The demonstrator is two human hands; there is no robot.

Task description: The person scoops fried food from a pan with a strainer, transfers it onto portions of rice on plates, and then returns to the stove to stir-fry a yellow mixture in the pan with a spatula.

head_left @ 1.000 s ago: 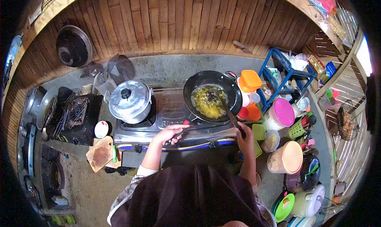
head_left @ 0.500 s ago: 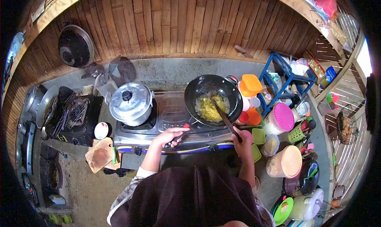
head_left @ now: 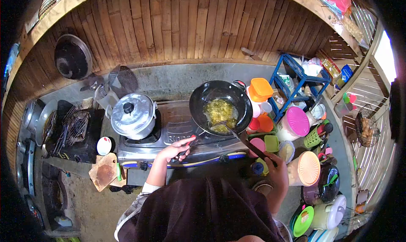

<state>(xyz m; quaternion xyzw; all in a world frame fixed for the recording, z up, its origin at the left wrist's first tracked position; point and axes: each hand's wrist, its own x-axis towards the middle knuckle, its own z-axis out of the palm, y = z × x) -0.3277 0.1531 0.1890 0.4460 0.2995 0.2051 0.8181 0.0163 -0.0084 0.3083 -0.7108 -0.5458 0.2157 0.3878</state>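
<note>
A black wok [head_left: 198,99] stands on the right side of the gas stove [head_left: 179,125], with yellow-green food in bubbling oil [head_left: 220,111] inside. My left hand [head_left: 175,151] is closed round the wok's black and red handle at the stove's front. In my right hand [head_left: 277,170] is the dark handle of a spatula [head_left: 247,144]. Its metal blade rests inside the wok at the near edge of the food. To the left, a lidded aluminium pot [head_left: 133,119] sits on the other burner.
Plastic tubs and an orange container [head_left: 261,89] crowd the wok's right, beside a blue rack [head_left: 302,75]. Left of the stove are a cutting board [head_left: 103,172] with a green-handled knife [head_left: 119,172], a white and red round item [head_left: 105,145] and a charred grill [head_left: 76,130].
My right hand has moved right and toward me, drawing the spatula blade from the middle of the food to the wok's near side. My left hand stays on the handle. The view has shifted slightly.
</note>
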